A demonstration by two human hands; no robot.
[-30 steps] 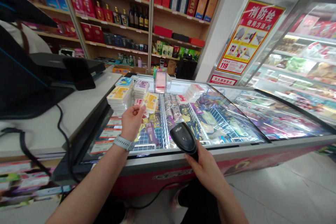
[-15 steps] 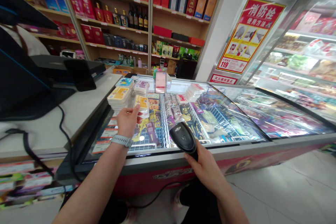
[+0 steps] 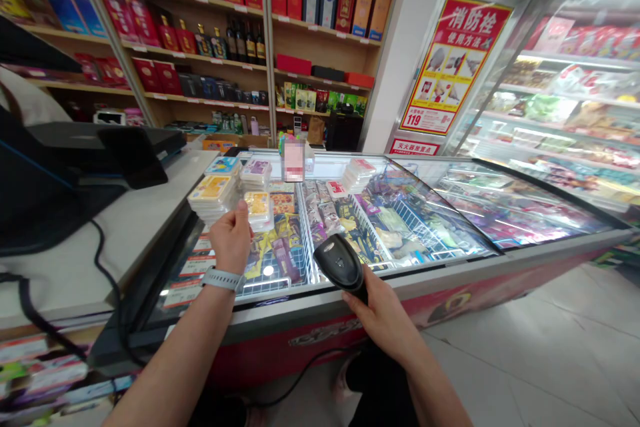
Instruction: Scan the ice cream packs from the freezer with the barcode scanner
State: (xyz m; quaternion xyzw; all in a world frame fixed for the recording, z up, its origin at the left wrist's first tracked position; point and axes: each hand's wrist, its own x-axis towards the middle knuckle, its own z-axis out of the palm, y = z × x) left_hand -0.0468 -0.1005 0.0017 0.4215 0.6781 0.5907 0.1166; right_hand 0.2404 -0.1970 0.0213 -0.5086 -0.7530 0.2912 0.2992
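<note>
My right hand [image 3: 373, 300] grips the handle of a black handheld barcode scanner [image 3: 340, 263], its rounded head pointing up and left over the freezer's front edge. My left hand [image 3: 231, 238], with a grey watch band on the wrist, is raised above the freezer glass. Its fingers are curled in and the thumb points up; the palm side is hidden. Just right of the thumb lies a clear plastic box with a yellow label [image 3: 258, 205], on top of a low pile. Behind it are more boxes: a yellow-labelled stack [image 3: 213, 190] and a purple-labelled stack [image 3: 257, 170].
The chest freezer [image 3: 420, 267] holds wire baskets of packaged ice cream under its glass. A white-topped counter [image 3: 165, 213] with black equipment, a dark phone-like screen [image 3: 133, 157] and cables is at left. Another stack of boxes [image 3: 359, 177] sits farther right. Shelves of boxed bottles stand behind.
My left hand has drawn slightly left, off the front of the yellow-labelled box, and its fingers have curled in. The scanner stays in my right hand. The view has shifted a little.
</note>
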